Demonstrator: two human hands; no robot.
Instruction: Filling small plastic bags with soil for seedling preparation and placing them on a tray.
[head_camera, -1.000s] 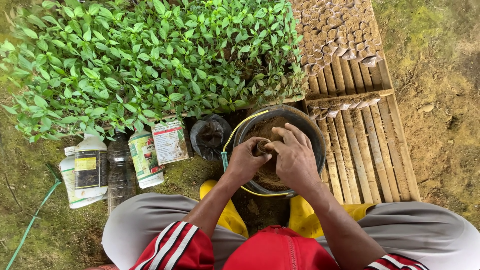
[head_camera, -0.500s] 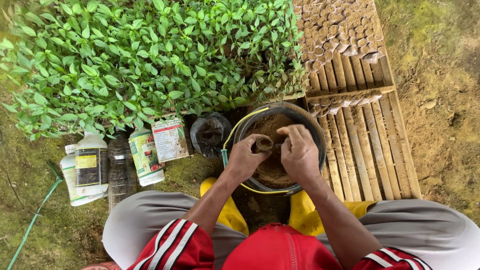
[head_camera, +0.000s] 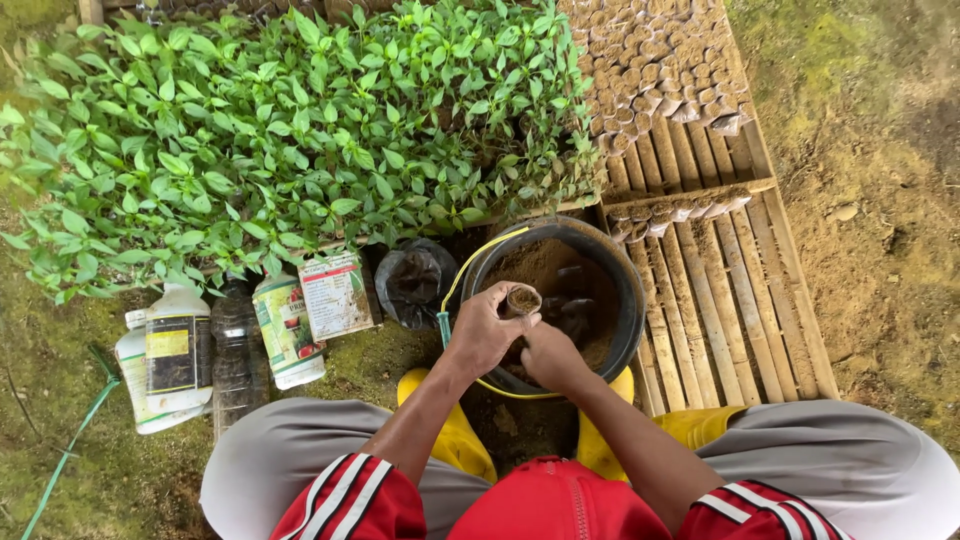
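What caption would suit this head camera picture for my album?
Over a black bucket of soil, the left hand holds a small soil-filled pot, right hand beside it, seedlings behind.

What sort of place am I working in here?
Most likely an outdoor plant nursery: a dense bed of green seedlings, rows of small soil-filled pots on a bamboo rack, and a bucket of soil on bare mossy ground.
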